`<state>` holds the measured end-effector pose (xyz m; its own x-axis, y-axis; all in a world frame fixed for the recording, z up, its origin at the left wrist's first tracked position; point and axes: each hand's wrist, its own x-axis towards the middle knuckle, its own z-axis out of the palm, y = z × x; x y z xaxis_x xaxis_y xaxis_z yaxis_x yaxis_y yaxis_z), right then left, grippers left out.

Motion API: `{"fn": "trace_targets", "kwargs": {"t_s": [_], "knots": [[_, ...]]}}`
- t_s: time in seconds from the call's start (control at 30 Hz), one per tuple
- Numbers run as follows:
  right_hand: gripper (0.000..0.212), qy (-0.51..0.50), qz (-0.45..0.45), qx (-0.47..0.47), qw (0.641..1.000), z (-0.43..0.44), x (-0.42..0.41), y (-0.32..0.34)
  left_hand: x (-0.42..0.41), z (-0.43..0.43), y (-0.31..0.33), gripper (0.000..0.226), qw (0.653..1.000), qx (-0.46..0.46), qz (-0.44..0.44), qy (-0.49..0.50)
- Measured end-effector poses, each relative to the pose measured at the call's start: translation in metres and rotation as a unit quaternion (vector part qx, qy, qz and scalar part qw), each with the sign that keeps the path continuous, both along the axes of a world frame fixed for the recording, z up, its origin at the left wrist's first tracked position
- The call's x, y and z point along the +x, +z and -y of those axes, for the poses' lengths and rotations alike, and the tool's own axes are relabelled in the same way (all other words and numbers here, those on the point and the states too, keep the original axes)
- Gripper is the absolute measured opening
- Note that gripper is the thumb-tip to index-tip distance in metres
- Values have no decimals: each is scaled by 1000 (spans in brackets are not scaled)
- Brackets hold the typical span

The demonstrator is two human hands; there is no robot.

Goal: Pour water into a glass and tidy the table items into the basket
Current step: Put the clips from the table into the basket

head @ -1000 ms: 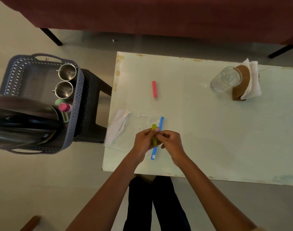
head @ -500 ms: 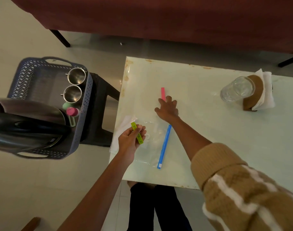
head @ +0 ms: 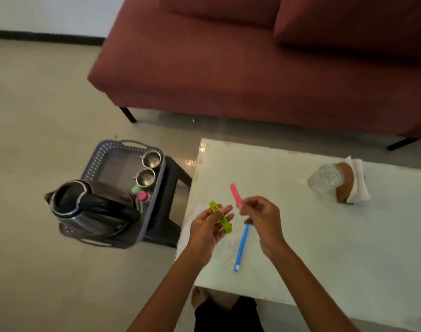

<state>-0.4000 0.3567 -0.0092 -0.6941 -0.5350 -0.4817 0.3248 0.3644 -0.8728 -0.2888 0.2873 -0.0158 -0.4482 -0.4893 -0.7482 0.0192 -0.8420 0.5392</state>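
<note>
Blue clip (head: pixel 241 245) lies on bench (head: pixel 312 236), right of basket (head: pixel 94 161). Left hand (head: pixel 208 227) holds green clip (head: pixel 221 216); right hand (head: pixel 262 219) pinches pink clip (head: pixel 235 193), both right of basket. Step, likely: gathering clips. Next: carry them into basket, clear of kettle (head: pixel 89 209). Count: three clips, two steel cups (head: pixel 151 159), one glass (head: pixel 325 177), far right of basket.

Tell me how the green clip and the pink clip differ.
The green clip is yellow-green with black marks; the pink clip is plain pink. The left hand holds the green clip across its fingers; the right hand pinches the pink clip's lower end. Both are short flat sticks.
</note>
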Motion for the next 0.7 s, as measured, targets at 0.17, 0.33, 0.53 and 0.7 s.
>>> {"fn": "trace_targets", "kwargs": {"t_s": [0.17, 0.33, 0.53, 0.7], "knots": [[9, 46, -62, -25, 997, -39, 23, 91, 23, -30, 81, 24, 999, -30, -36, -8], [16, 84, -107, -39, 990, -62, 51, 147, 50, -47, 135, 24, 995, -36, -93, -15], [12, 152, -154, -43, 975, -73, 72, 175, 66, -59, 175, 21, 989, -44, -135, -40], [13, 175, -170, -39, 969, -76, 71, 184, 66, -63, 187, 19, 989, -55, -124, -51]]}}
